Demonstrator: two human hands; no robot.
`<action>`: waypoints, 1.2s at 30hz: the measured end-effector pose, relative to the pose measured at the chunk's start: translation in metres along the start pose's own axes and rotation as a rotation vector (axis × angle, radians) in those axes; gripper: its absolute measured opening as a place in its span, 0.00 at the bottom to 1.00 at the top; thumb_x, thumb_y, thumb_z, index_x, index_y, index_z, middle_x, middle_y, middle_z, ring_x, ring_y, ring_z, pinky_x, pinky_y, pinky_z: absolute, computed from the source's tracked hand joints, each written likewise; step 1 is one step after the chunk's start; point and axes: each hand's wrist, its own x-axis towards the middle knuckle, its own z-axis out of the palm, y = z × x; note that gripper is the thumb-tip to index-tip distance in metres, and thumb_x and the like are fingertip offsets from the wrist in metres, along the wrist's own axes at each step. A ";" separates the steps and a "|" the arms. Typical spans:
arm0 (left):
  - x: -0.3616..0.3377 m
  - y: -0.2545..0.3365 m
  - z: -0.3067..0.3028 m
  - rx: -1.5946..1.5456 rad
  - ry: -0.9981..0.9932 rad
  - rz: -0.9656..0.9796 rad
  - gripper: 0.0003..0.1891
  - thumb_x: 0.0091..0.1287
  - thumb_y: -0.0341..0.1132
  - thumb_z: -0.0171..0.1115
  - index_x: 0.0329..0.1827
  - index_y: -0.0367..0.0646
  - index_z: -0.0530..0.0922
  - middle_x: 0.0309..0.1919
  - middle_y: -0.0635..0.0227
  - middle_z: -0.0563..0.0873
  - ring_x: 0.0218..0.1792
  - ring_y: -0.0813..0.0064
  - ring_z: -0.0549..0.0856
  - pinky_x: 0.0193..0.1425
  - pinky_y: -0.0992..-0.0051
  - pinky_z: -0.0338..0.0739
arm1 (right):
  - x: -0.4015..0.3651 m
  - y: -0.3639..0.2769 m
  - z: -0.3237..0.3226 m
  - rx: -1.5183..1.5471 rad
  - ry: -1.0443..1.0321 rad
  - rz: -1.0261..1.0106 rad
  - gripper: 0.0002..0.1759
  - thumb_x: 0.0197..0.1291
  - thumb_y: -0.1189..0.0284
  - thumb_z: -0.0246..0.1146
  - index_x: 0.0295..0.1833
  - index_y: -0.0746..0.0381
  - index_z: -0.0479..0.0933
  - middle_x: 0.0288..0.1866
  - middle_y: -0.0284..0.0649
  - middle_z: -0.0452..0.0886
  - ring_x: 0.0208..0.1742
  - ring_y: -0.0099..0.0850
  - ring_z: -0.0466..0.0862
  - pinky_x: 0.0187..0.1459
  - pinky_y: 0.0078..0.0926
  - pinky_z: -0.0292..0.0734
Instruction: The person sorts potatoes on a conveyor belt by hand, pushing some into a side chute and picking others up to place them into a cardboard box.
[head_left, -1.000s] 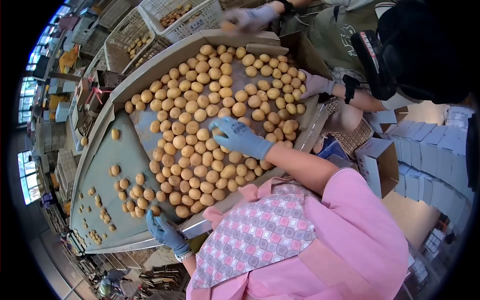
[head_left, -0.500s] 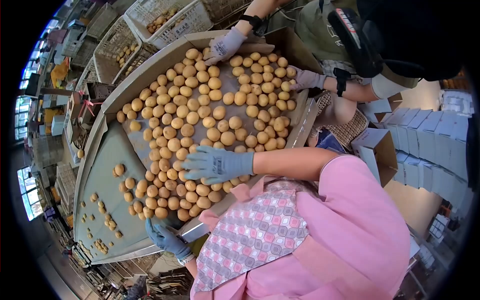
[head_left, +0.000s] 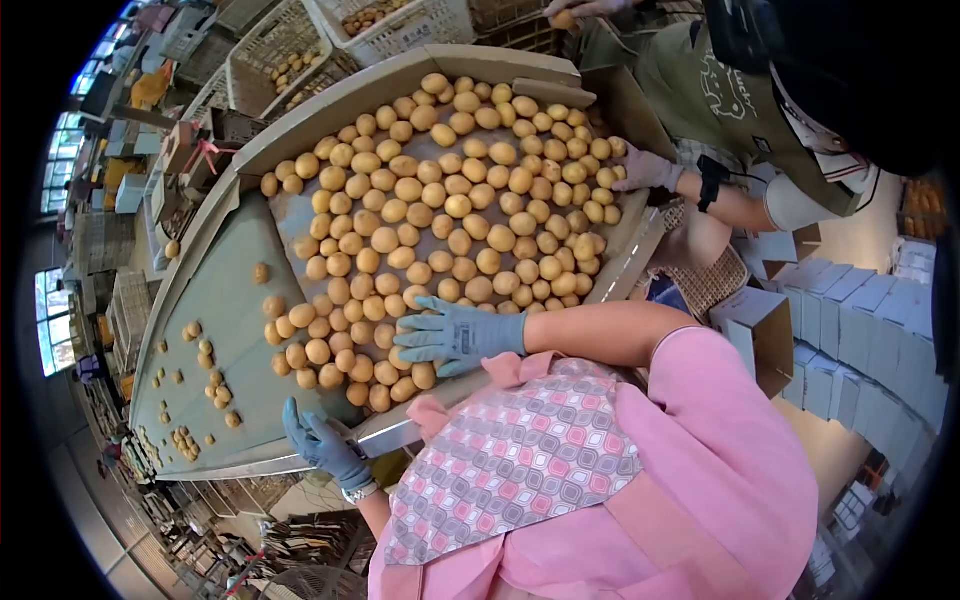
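Observation:
Several round yellow fruits (head_left: pixel 440 215) cover a long grey sorting table (head_left: pixel 215 300) with raised rims. My right hand (head_left: pixel 455 335), in a blue glove, lies flat with fingers spread on the fruits near the table's near edge. My left hand (head_left: pixel 320 445), also gloved in blue, rests on the metal rim (head_left: pixel 395 435) at the near left corner, fingers apart, holding nothing. Small scattered fruits (head_left: pixel 205 385) lie on the bare left end of the table.
Another person in a green apron (head_left: pixel 700 80) stands at the far right, one gloved hand (head_left: pixel 645 170) on the fruits at the table's right edge. White crates with fruit (head_left: pixel 400 20) stand behind the table. Cardboard boxes (head_left: pixel 760 330) are stacked to the right.
My right hand drew back from the middle of the pile to the near edge and now rests there. The other person's upper hand has left the fruits and lifted away.

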 end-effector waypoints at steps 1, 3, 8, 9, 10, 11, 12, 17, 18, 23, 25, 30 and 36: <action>0.003 -0.007 0.001 0.015 -0.007 0.022 0.22 0.82 0.34 0.59 0.73 0.31 0.81 0.70 0.49 0.87 0.69 0.51 0.85 0.76 0.56 0.77 | 0.004 0.012 -0.002 -0.009 -0.096 -0.008 0.43 0.74 0.45 0.65 0.89 0.48 0.65 0.92 0.38 0.64 0.92 0.43 0.61 0.90 0.62 0.49; 0.001 -0.011 0.002 0.042 -0.004 0.035 0.22 0.82 0.34 0.60 0.74 0.31 0.80 0.70 0.47 0.86 0.68 0.49 0.85 0.75 0.56 0.77 | 0.010 0.035 -0.007 -0.021 -0.149 0.079 0.43 0.74 0.45 0.64 0.89 0.49 0.66 0.92 0.39 0.63 0.92 0.44 0.60 0.90 0.62 0.49; -0.002 -0.006 -0.001 0.015 0.040 0.000 0.22 0.82 0.34 0.60 0.74 0.31 0.80 0.70 0.47 0.86 0.69 0.49 0.84 0.76 0.55 0.76 | 0.005 0.047 -0.036 -0.030 -0.010 0.441 0.42 0.74 0.49 0.65 0.87 0.55 0.67 0.93 0.46 0.61 0.93 0.49 0.57 0.89 0.64 0.50; -0.002 -0.006 0.000 0.015 0.054 -0.002 0.22 0.82 0.34 0.60 0.74 0.31 0.80 0.70 0.47 0.86 0.69 0.50 0.84 0.76 0.55 0.76 | -0.005 0.045 -0.040 -0.046 -0.006 0.471 0.42 0.74 0.51 0.66 0.87 0.56 0.68 0.93 0.47 0.61 0.93 0.49 0.56 0.89 0.64 0.51; -0.002 -0.004 0.001 0.013 0.068 -0.006 0.22 0.82 0.33 0.60 0.74 0.31 0.80 0.70 0.47 0.86 0.69 0.50 0.84 0.76 0.55 0.76 | -0.018 0.041 -0.045 -0.041 -0.024 0.449 0.41 0.74 0.52 0.67 0.86 0.57 0.68 0.92 0.47 0.62 0.92 0.50 0.58 0.88 0.63 0.53; -0.002 -0.002 0.000 -0.009 0.075 -0.008 0.21 0.82 0.33 0.60 0.74 0.31 0.80 0.70 0.48 0.86 0.69 0.51 0.84 0.76 0.56 0.76 | -0.033 0.033 -0.051 -0.033 -0.044 0.429 0.41 0.73 0.53 0.68 0.86 0.57 0.69 0.91 0.48 0.64 0.91 0.51 0.60 0.88 0.63 0.54; -0.005 -0.001 -0.005 -0.004 0.072 -0.029 0.21 0.83 0.33 0.60 0.74 0.31 0.80 0.70 0.48 0.86 0.69 0.51 0.84 0.76 0.56 0.76 | -0.046 0.025 -0.057 -0.001 -0.068 0.422 0.40 0.73 0.53 0.68 0.85 0.58 0.70 0.90 0.48 0.65 0.90 0.51 0.62 0.87 0.62 0.56; 0.000 -0.005 0.004 -0.091 0.109 -0.099 0.20 0.84 0.33 0.59 0.73 0.32 0.81 0.70 0.49 0.86 0.69 0.51 0.85 0.75 0.57 0.76 | -0.065 -0.001 -0.100 0.195 -0.152 0.432 0.38 0.72 0.57 0.70 0.83 0.59 0.72 0.86 0.47 0.71 0.88 0.51 0.67 0.87 0.56 0.59; -0.002 -0.007 0.001 -0.090 0.114 -0.085 0.20 0.84 0.33 0.59 0.73 0.31 0.81 0.70 0.49 0.86 0.68 0.51 0.85 0.74 0.56 0.77 | -0.062 -0.006 -0.096 0.189 -0.167 0.393 0.38 0.72 0.57 0.70 0.83 0.59 0.72 0.88 0.47 0.70 0.90 0.49 0.64 0.87 0.56 0.59; 0.000 -0.014 -0.005 -0.017 0.052 -0.020 0.22 0.83 0.32 0.58 0.76 0.31 0.79 0.73 0.52 0.85 0.70 0.55 0.84 0.77 0.59 0.75 | -0.020 0.011 -0.046 0.031 -0.166 0.156 0.40 0.75 0.50 0.66 0.87 0.52 0.68 0.91 0.44 0.65 0.92 0.47 0.60 0.88 0.62 0.53; 0.001 -0.009 -0.005 -0.004 0.074 -0.015 0.21 0.82 0.31 0.59 0.74 0.31 0.80 0.71 0.49 0.86 0.69 0.51 0.84 0.76 0.56 0.76 | 0.007 0.032 -0.028 -0.035 -0.100 0.216 0.42 0.76 0.47 0.64 0.89 0.49 0.66 0.92 0.43 0.64 0.93 0.46 0.59 0.88 0.63 0.50; -0.001 -0.010 -0.011 -0.016 0.115 -0.037 0.20 0.82 0.31 0.60 0.73 0.31 0.81 0.70 0.48 0.86 0.69 0.49 0.84 0.75 0.55 0.77 | 0.038 0.025 -0.036 -0.190 0.001 0.427 0.43 0.75 0.46 0.64 0.90 0.49 0.64 0.93 0.42 0.62 0.92 0.45 0.59 0.89 0.62 0.49; 0.002 -0.014 -0.011 -0.058 0.163 -0.055 0.19 0.81 0.29 0.60 0.71 0.33 0.82 0.69 0.50 0.87 0.67 0.49 0.86 0.73 0.55 0.78 | -0.036 0.014 -0.112 0.044 -0.371 0.126 0.31 0.70 0.63 0.67 0.77 0.58 0.78 0.81 0.43 0.77 0.84 0.45 0.73 0.85 0.51 0.64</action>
